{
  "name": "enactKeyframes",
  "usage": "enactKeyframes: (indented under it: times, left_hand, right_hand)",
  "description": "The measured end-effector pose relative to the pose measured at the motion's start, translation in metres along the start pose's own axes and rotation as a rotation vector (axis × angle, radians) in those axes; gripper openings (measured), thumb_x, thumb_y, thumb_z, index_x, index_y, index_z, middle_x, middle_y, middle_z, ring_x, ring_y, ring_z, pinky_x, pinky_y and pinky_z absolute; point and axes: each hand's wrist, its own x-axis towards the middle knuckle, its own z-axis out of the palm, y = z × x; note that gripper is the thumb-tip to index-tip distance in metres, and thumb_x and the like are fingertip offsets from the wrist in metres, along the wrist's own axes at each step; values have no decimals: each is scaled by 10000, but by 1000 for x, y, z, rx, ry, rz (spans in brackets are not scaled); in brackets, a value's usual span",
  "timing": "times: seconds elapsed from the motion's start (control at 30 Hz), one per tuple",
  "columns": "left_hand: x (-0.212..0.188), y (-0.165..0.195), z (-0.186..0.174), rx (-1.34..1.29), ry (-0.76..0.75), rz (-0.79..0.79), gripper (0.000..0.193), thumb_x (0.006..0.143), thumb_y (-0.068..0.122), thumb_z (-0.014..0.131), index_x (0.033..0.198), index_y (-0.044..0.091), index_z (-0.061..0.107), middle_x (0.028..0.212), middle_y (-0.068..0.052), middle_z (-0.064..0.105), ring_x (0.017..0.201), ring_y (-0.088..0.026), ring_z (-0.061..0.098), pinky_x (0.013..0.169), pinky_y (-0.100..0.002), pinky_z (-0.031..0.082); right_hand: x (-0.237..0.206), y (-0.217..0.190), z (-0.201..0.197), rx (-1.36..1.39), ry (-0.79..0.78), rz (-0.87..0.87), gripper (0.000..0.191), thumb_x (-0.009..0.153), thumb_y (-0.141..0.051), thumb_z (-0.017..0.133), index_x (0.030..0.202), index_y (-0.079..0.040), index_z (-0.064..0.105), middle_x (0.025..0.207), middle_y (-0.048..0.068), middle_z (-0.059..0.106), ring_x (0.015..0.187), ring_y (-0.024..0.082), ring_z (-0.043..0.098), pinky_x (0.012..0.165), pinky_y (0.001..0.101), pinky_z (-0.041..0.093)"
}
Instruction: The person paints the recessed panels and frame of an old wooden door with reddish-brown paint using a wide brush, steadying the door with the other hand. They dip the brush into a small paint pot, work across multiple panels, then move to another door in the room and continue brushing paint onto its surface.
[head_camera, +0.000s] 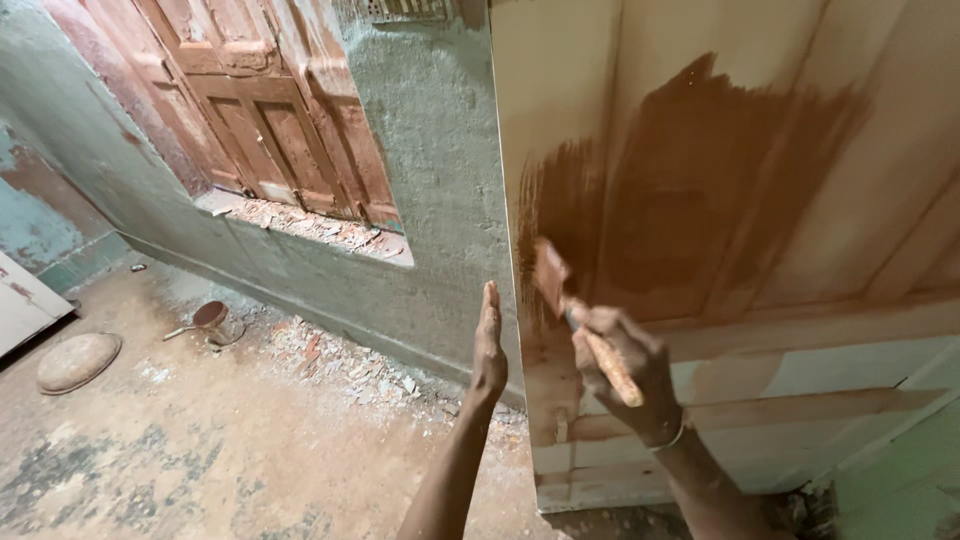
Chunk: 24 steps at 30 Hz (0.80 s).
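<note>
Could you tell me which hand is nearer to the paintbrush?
Right. The right hand grips the paintbrush by its handle against the door; the left hand is held flat by the door's edge, just left of the bristles.

Your brush (560, 290) shows brown bristles and a pale tan handle smeared with brown. The door (760, 130) before you is cream, with a wide streaky patch of reddish brown paint (690, 190) across it. The wall (430, 160) is faded grey-green and mottled. The shutters (270, 110) are worn red-brown with pale scuffs. The floor (200, 440) is dusty beige blotched with grey-green, and the bowl (78, 360) matches its beige.
</note>
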Motion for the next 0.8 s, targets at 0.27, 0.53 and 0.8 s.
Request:
enactKeyframes:
  times: [0.27, 0.53, 0.8]
  left_hand:
    - [2, 7, 2, 63, 10, 33, 747, 1050, 466, 211, 1602, -22, 93, 1706, -204, 68, 1585, -317, 79, 1274, -416, 55]
    - [1, 9, -3, 95, 15, 8, 767, 1034, 489, 203, 1604, -11, 89, 1702, -202, 61, 1580, -328, 87, 1271, -443, 70]
    - [6, 12, 1, 39, 9, 28, 764, 1040, 488, 225, 1604, -9, 91, 1707, -204, 86, 1585, -328, 95, 1272, -434, 67]
  right_hand:
    - [24, 3, 2, -49, -159, -168, 249, 828, -92, 732, 1052, -67, 626, 896, 87, 711, 676, 122, 697, 527, 251, 593]
    - [-40, 16, 32, 55, -702, 356, 100, 885, -99, 617, 968, -85, 672, 682, 31, 697, 477, 127, 637, 376, 261, 520]
    - [44, -3, -9, -149, 125, -239, 209, 994, -113, 664, 1163, -4, 606, 1038, 175, 711, 643, 122, 658, 484, 206, 539]
